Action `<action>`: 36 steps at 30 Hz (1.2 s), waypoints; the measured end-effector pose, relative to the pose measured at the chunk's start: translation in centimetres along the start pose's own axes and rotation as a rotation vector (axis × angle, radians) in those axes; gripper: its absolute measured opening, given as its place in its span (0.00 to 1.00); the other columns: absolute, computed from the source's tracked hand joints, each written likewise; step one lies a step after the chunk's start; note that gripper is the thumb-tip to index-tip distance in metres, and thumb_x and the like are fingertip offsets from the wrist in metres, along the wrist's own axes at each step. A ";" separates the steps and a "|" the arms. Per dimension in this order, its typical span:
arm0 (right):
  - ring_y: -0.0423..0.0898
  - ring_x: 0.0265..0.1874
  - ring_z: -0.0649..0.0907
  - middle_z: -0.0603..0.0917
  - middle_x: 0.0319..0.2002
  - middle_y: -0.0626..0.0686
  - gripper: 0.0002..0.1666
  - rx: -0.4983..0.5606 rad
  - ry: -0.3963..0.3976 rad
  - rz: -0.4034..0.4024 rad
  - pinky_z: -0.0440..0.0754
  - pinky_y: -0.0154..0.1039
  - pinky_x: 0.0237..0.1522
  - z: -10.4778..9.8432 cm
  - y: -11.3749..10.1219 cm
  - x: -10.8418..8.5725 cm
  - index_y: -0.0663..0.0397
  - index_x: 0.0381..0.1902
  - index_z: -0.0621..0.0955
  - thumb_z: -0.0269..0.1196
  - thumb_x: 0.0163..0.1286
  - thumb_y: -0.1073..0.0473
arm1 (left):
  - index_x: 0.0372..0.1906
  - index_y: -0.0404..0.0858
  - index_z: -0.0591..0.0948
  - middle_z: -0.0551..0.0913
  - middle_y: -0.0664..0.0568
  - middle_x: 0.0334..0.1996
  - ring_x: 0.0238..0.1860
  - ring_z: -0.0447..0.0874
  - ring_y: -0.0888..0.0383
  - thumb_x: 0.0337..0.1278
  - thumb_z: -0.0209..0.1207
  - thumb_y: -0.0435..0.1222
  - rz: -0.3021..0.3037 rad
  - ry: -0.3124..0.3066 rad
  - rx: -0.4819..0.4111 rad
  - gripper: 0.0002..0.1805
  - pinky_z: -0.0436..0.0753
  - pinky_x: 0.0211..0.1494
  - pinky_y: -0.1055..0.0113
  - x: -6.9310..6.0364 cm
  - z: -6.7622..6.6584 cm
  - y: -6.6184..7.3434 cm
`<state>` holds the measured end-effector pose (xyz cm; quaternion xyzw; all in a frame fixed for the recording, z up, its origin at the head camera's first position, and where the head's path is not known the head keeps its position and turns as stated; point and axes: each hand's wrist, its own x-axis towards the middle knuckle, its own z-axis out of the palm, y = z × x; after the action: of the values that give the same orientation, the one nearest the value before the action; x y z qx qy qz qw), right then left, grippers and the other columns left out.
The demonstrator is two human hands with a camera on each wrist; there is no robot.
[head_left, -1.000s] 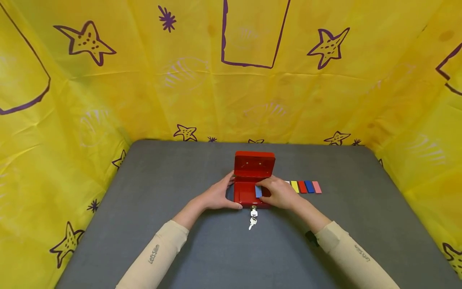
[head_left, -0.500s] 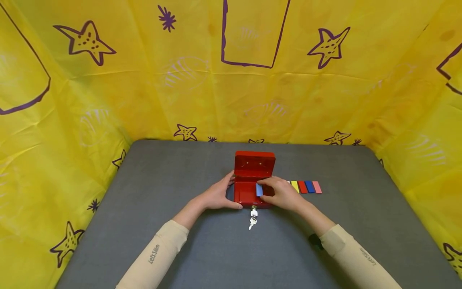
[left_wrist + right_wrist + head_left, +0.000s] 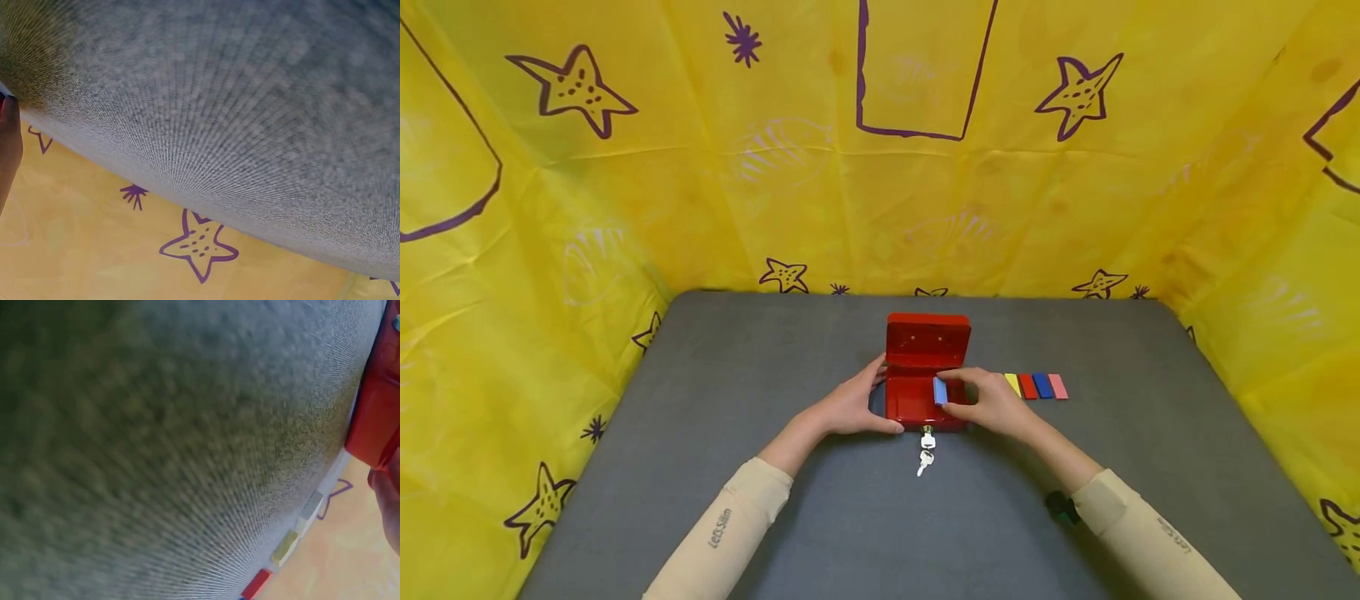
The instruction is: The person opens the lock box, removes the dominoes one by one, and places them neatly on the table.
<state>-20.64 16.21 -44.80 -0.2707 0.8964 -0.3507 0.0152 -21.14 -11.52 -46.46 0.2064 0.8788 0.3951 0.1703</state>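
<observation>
A small red cash box (image 3: 910, 400) stands on the grey table with its lid (image 3: 928, 343) raised. Two keys (image 3: 927, 450) hang at its front lock. My left hand (image 3: 848, 405) grips the box's left side, thumb at the front corner and fingers toward the back. Over the box's right part, my right hand (image 3: 996, 404) pinches a light blue block (image 3: 940, 392) between thumb and fingers. Whether that block touches the box floor, I cannot tell. Only an edge of the left hand (image 3: 9, 150) enters the left wrist view.
Right of the box lies a row of flat blocks: yellow (image 3: 1013, 384), red (image 3: 1028, 386), blue (image 3: 1042, 386) and pink (image 3: 1057, 386). A white block (image 3: 310, 511) shows in the right wrist view. Yellow patterned cloth (image 3: 790, 208) hangs around the table.
The light blue block has shifted slightly right and away from me in my right hand, which moved right and now covers the white block in the head view. My left hand stays put.
</observation>
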 end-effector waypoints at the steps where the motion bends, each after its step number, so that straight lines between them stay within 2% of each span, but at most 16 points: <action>1: 0.52 0.52 0.80 0.83 0.54 0.52 0.29 0.015 0.004 0.010 0.79 0.53 0.54 -0.1 0.0 0.0 0.51 0.58 0.81 0.72 0.58 0.53 | 0.78 0.46 0.45 0.61 0.50 0.72 0.69 0.63 0.55 0.39 0.74 0.54 0.002 0.001 0.001 0.65 0.68 0.68 0.54 0.0 0.0 0.0; 5: 0.52 0.57 0.78 0.82 0.56 0.50 0.28 0.101 0.002 0.060 0.75 0.56 0.58 -0.2 0.0 -0.3 0.48 0.58 0.81 0.71 0.60 0.51 | 0.78 0.45 0.46 0.62 0.50 0.71 0.69 0.64 0.54 0.39 0.75 0.52 0.016 0.007 -0.005 0.65 0.68 0.68 0.54 0.1 0.0 0.0; 11: 0.48 0.59 0.76 0.81 0.55 0.46 0.27 0.292 0.002 0.140 0.70 0.52 0.64 -0.4 0.3 -0.5 0.44 0.58 0.81 0.71 0.61 0.51 | 0.78 0.44 0.46 0.63 0.49 0.71 0.69 0.64 0.54 0.38 0.75 0.53 0.011 0.011 0.005 0.65 0.68 0.67 0.53 0.1 0.0 0.1; 18: 0.50 0.60 0.77 0.81 0.56 0.47 0.27 0.427 -0.002 0.191 0.71 0.49 0.63 -1.0 0.8 -0.9 0.44 0.59 0.80 0.71 0.61 0.51 | 0.78 0.44 0.46 0.62 0.50 0.71 0.69 0.64 0.55 0.38 0.75 0.53 0.008 0.007 0.001 0.65 0.69 0.67 0.54 0.1 0.0 0.2; 27: 0.54 0.55 0.79 0.80 0.57 0.52 0.28 0.506 0.004 0.181 0.72 0.52 0.61 -1.8 1.5 -1.7 0.51 0.61 0.78 0.70 0.63 0.55 | 0.78 0.46 0.45 0.61 0.51 0.72 0.69 0.63 0.56 0.38 0.74 0.54 -0.018 0.000 0.005 0.65 0.70 0.66 0.55 0.1 0.0 0.0; 32: 0.56 0.56 0.78 0.80 0.57 0.54 0.29 0.501 0.017 0.183 0.69 0.53 0.63 -2.6 1.9 -2.2 0.54 0.61 0.77 0.70 0.62 0.56 | 0.78 0.47 0.45 0.61 0.51 0.72 0.69 0.63 0.56 0.38 0.74 0.54 -0.015 -0.003 0.002 0.65 0.70 0.66 0.54 0.1 0.1 0.0; 36: 0.54 0.58 0.78 0.81 0.56 0.54 0.29 0.472 0.027 0.192 0.68 0.51 0.64 -3.3 2.5 -2.8 0.53 0.61 0.78 0.70 0.62 0.56 | 0.78 0.48 0.45 0.62 0.52 0.72 0.69 0.63 0.57 0.38 0.74 0.55 -0.014 0.001 0.004 0.65 0.69 0.67 0.54 0.1 0.0 -0.1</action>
<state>-20.21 21.17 -44.39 -0.1687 0.8114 -0.5508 0.0992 -21.24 -11.50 -46.52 0.2005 0.8812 0.3921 0.1719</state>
